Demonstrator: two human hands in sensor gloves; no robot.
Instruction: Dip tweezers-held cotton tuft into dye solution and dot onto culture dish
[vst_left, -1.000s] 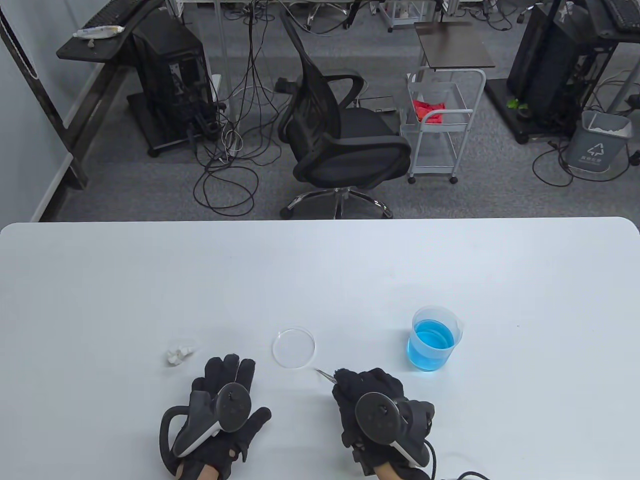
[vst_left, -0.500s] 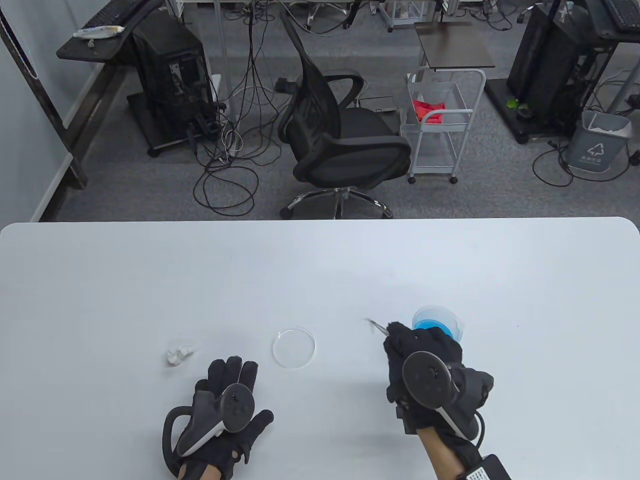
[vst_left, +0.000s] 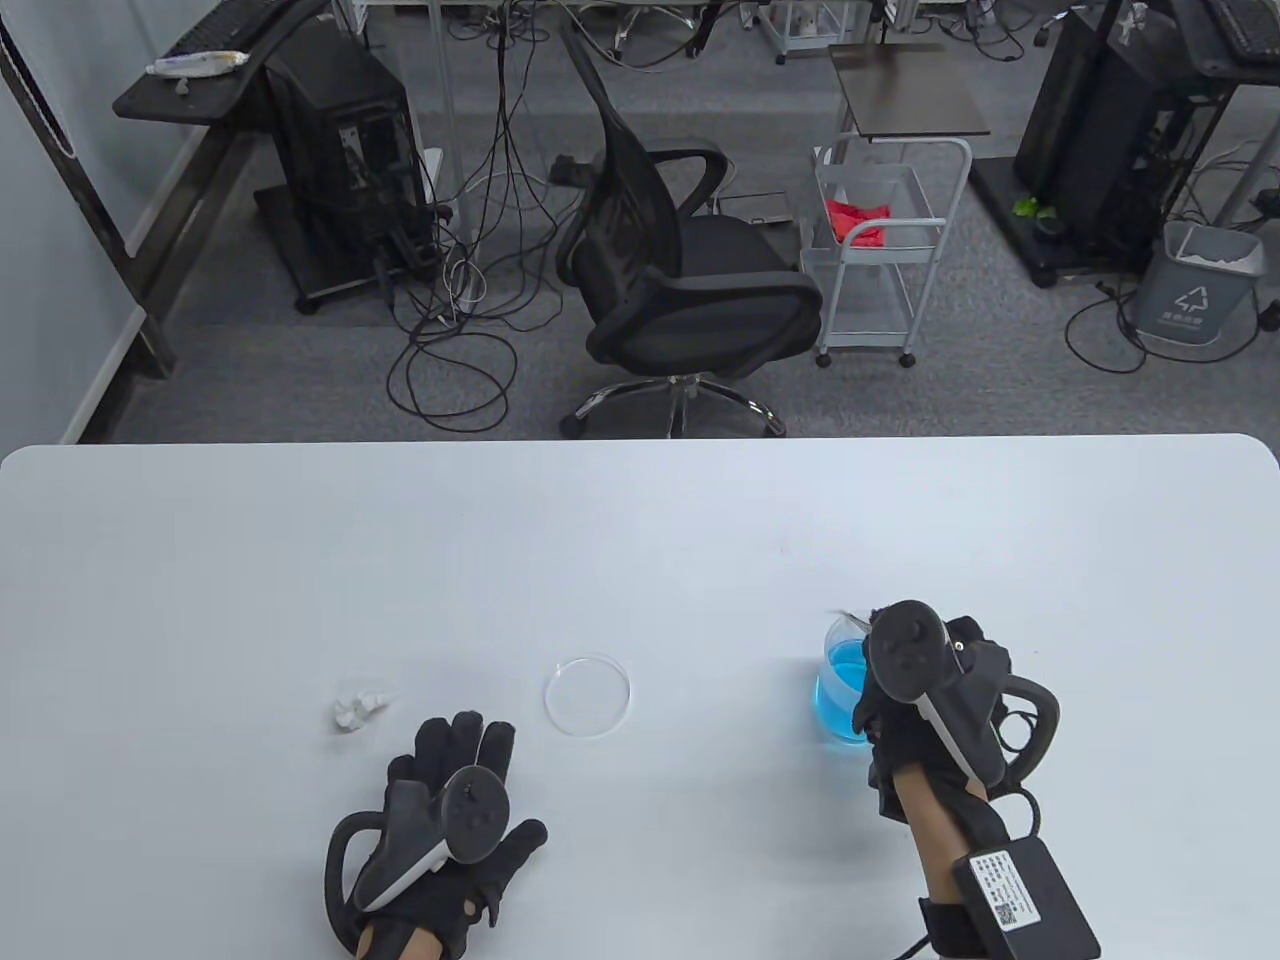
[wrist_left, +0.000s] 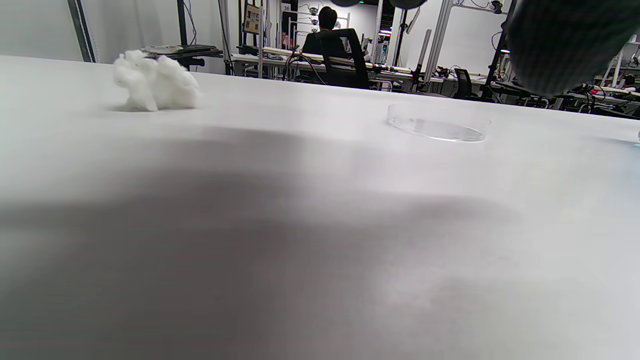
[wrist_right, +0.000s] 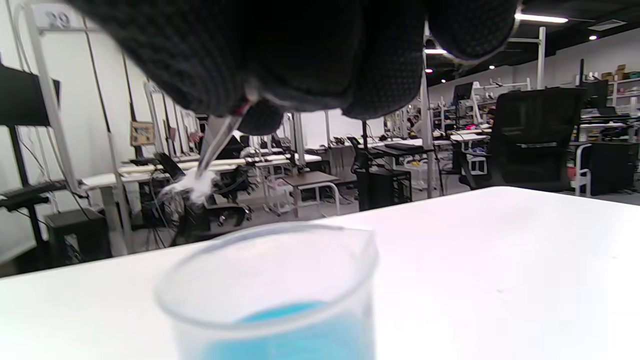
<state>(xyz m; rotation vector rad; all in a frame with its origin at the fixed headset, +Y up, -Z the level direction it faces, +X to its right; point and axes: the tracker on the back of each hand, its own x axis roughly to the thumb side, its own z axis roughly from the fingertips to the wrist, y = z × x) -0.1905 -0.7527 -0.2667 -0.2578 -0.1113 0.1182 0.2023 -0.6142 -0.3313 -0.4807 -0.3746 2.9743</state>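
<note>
My right hand (vst_left: 930, 690) grips metal tweezers (wrist_right: 217, 142) that pinch a small white cotton tuft (wrist_right: 192, 187). The tuft hangs just above the rim of a clear beaker of blue dye (vst_left: 845, 690), still white and dry; the beaker also shows in the right wrist view (wrist_right: 280, 295). The tweezers' tips (vst_left: 845, 618) poke out over the beaker's far rim. A clear empty culture dish (vst_left: 588, 695) lies at the table's front centre, also in the left wrist view (wrist_left: 437, 127). My left hand (vst_left: 450, 800) rests flat and empty on the table, fingers spread.
A loose pile of white cotton (vst_left: 355, 708) lies left of the dish, also in the left wrist view (wrist_left: 152, 86). The white table (vst_left: 640, 540) stretches far behind. An office chair (vst_left: 680, 280) and a cart stand beyond the table's far edge.
My right hand has carried the tweezers with the tuft from beside the dish rightward to above the beaker and turned the wrist. My left hand has stayed in place.
</note>
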